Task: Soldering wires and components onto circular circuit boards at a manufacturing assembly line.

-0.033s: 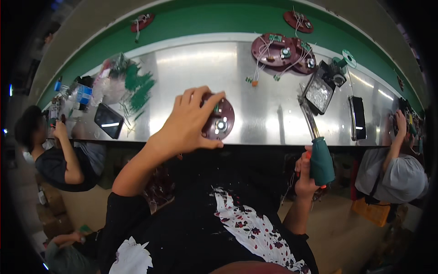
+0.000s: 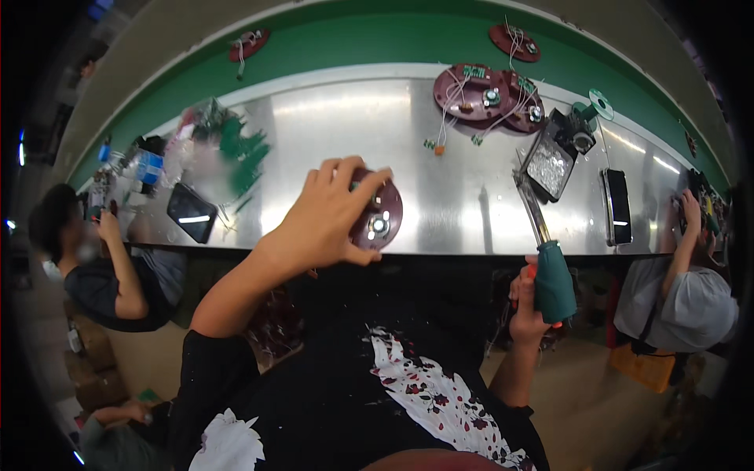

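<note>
At the near edge of the tabletop, the left hand, fingers spread, grips the disc, while the right hand curls closed around the soldering iron.

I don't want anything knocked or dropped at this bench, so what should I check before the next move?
1. Left hand on the maroon disc: ok, fingers and thumb reach around it.
2. Disc's upper face fully visible: not ok, the left hand covers part.
3. Right hand gripping the green-handled tool: cannot tell, the handle hides part of the hand.
4. Tool's metal end touching the black tray: cannot tell, though it reaches the tray's side.
5. White wires clear of the left hand: ok, they lie farther back.
</note>
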The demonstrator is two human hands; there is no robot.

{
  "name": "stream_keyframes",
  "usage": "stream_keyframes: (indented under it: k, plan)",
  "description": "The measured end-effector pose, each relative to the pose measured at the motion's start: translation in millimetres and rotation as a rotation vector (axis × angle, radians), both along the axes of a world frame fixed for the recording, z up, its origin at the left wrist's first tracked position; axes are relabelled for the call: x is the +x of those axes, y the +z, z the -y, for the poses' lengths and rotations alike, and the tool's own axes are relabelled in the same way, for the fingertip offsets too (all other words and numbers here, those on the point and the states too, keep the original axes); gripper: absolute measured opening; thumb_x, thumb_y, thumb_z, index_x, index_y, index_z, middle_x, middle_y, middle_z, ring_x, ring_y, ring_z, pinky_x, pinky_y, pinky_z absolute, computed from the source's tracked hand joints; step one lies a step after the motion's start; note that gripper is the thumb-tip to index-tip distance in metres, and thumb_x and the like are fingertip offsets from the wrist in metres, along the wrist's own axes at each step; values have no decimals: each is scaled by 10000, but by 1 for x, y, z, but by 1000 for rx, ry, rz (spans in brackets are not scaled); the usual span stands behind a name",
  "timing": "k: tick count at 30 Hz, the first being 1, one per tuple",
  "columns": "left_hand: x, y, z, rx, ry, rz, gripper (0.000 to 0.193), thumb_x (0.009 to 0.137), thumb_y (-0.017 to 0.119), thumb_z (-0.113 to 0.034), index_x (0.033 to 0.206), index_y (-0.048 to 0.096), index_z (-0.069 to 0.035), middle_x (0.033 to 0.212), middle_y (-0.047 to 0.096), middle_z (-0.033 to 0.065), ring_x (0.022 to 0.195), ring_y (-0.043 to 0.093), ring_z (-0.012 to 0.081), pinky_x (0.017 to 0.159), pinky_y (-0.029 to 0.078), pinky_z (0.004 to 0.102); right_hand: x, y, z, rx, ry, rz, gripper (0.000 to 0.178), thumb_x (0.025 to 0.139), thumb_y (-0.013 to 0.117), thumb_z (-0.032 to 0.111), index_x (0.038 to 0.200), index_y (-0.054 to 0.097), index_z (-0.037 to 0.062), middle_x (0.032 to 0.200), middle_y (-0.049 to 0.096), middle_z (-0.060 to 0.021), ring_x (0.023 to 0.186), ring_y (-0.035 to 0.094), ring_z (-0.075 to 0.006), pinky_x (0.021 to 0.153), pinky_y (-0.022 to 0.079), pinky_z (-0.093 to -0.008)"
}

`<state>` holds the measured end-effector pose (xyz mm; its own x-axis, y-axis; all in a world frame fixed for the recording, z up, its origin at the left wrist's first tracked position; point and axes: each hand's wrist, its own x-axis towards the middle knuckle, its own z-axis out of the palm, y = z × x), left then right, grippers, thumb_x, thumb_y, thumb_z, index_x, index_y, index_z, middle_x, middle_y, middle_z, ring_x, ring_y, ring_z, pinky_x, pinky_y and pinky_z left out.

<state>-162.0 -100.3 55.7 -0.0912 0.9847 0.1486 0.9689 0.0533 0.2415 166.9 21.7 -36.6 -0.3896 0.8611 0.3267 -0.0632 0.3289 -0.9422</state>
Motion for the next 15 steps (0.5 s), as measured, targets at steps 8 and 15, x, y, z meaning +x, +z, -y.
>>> stream_keyframes:
  k: [8,15]
  plan:
    - [-113,42,-142,-148,179,-148,1195,643,855,-732,1568,423,-110,1334,554,286,1217,554,471,1038,478,551,45,-50,4,-132,25,-95,535,940,731,50,1375,446,-76,1082,698,-171,954,701,-207,923,565,-359]
    - [-90,20,-415,-163,313,-500,1264,691,655,-927,1647,288,-186,1607,390,264,1479,361,520,1174,286,690,80,-67,3,-244,-87,-74,624,921,751,89,1391,383,-92,1037,729,-156,918,715,-223,943,553,-365]
